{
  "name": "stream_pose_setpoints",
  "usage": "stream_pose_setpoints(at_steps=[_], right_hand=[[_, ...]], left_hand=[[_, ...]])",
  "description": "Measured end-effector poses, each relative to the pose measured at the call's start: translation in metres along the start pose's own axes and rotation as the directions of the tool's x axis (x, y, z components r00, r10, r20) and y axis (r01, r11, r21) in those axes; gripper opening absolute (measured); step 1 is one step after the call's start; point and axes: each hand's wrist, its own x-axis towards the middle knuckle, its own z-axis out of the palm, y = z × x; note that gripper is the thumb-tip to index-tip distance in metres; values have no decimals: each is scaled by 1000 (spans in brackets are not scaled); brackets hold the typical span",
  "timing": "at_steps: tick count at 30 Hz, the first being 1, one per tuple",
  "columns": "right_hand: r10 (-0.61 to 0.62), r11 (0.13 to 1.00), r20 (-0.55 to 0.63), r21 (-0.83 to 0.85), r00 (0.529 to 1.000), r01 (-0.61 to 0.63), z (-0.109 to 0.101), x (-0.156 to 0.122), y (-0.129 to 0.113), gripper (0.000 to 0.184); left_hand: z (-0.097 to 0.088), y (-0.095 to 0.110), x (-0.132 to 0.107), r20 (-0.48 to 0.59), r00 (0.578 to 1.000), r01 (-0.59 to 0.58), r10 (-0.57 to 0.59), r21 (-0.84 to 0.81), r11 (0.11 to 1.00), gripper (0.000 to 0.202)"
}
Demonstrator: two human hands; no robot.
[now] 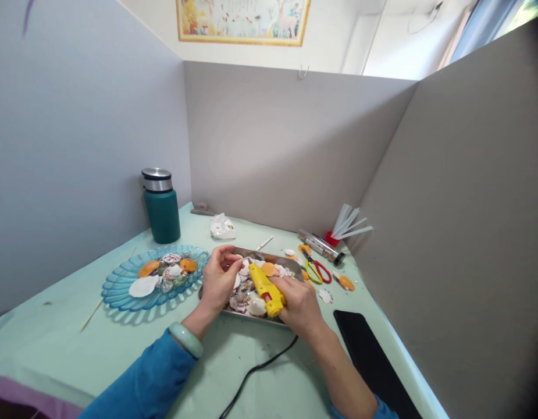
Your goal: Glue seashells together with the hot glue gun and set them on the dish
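Observation:
My right hand [298,305] is closed round a yellow glue gun [265,288], its nozzle pointing up and left toward my left hand. My left hand [218,279] hovers over a metal tray [290,262] full of seashells, fingers pinched on a small shell that I can barely make out. The glue gun's black cord [255,372] trails toward me across the table. A pale green bangle [186,338] sits on my left wrist.
A blue glass plate [120,288] with several shells lies to the left, and a teal flask [161,206] stands behind it. Scissors [316,270], glue sticks [349,224], a clear tube [321,247] and loose shells lie right. A black phone [364,349] lies near right. Grey partitions enclose the table.

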Motion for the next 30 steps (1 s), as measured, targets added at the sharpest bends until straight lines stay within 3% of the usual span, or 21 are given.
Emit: stream_pose_setpoints(at_steps=[24,30], right_hand=[[6,996,10,-84,1000,-6,2,-1,3,43],[-24,994,33,-102,999,27,-1,0,-2,33]], left_hand=[[1,0,0,-2,1000,21,-21,-55,998,37],[1,-3,0,4,1000,15,-15,-43,999,37]])
